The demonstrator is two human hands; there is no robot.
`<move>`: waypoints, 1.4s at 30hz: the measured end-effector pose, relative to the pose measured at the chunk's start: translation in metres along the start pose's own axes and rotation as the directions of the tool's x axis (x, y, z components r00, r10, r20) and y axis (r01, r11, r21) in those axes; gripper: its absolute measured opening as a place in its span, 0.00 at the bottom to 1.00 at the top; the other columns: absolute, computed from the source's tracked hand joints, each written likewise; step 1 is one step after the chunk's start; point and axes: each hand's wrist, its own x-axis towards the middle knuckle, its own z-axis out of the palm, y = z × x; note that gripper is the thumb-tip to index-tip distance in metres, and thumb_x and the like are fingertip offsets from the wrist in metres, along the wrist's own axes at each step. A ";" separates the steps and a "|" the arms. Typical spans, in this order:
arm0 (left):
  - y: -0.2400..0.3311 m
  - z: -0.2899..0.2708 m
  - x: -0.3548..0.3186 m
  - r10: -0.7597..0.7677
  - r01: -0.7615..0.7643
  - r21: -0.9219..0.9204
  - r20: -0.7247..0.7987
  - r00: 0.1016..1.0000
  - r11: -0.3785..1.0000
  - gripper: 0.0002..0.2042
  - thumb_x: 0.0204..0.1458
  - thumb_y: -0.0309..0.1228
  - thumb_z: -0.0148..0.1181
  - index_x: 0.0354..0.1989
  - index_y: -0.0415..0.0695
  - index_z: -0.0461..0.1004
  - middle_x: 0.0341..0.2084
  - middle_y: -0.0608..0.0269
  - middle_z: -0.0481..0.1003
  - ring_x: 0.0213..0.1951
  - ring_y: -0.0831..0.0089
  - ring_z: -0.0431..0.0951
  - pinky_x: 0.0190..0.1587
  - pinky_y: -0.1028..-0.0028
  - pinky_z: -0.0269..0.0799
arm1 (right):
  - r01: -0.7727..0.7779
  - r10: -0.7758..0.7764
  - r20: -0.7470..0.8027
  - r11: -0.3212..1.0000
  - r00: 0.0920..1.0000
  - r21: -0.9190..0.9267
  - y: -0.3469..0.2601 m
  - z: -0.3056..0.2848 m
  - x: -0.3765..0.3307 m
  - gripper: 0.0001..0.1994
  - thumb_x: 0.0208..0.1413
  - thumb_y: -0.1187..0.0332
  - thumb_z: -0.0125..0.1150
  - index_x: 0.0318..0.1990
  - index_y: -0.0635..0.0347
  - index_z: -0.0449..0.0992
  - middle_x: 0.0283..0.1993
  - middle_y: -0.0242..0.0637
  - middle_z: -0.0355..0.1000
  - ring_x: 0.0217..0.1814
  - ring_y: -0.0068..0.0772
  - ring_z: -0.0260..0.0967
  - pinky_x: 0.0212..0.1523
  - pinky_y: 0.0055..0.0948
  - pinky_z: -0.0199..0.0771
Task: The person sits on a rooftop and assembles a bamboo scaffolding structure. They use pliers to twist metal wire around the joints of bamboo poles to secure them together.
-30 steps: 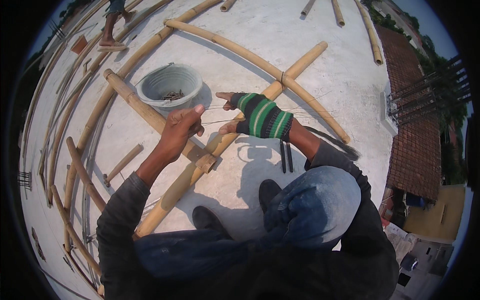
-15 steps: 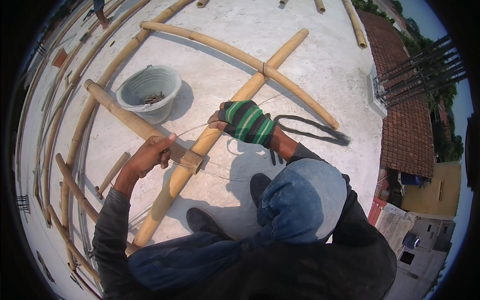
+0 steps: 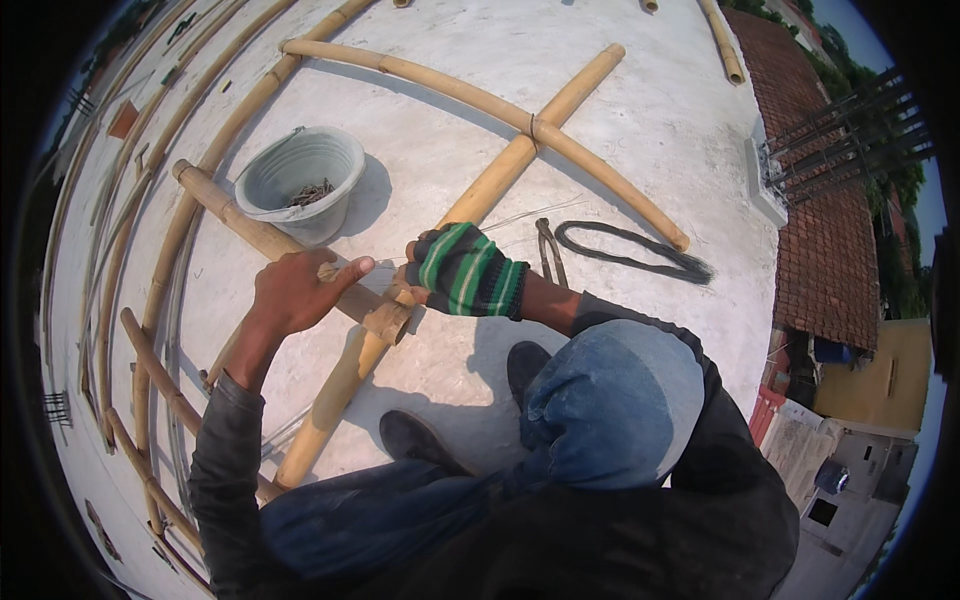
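A long bamboo pole (image 3: pixel 500 175) lies diagonally on the concrete roof. A shorter bamboo pole (image 3: pixel 250 230) crosses over it in front of my knees. My bare left hand (image 3: pixel 298 292) is wrapped over the short pole just left of the crossing, thumb pointing right. My right hand (image 3: pixel 458 270), in a green, black and red striped glove, is closed at the crossing (image 3: pixel 390 318), pinching a thin wire (image 3: pixel 520 214) that trails off to the right. The two hands nearly touch. The wire at the joint itself is hidden by my fingers.
A grey bucket (image 3: pixel 300 175) holding dark bits stands behind the short pole. Pliers (image 3: pixel 548 250) and a looped bundle of dark wire (image 3: pixel 630 252) lie to the right. A curved bamboo pole (image 3: pixel 440 85) is tied across the long one farther off. More bamboo lines the left edge (image 3: pixel 150 330); the roof edge (image 3: pixel 765 190) is at right.
My left hand has moved up from below the short pole and closed over it beside the crossing. My gloved right hand has come down to the joint, so both hands now meet there.
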 end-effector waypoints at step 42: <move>0.102 0.059 0.044 0.264 -0.001 -0.955 0.081 0.961 0.295 0.10 0.74 0.37 0.53 0.54 0.44 0.71 0.48 0.53 0.84 0.41 0.66 0.88 0.40 0.70 0.87 | 0.470 -0.455 -0.121 0.862 0.882 0.187 -0.075 0.071 -0.007 0.07 0.56 0.56 0.65 0.33 0.46 0.80 0.31 0.28 0.72 0.35 0.37 0.76 0.33 0.45 0.76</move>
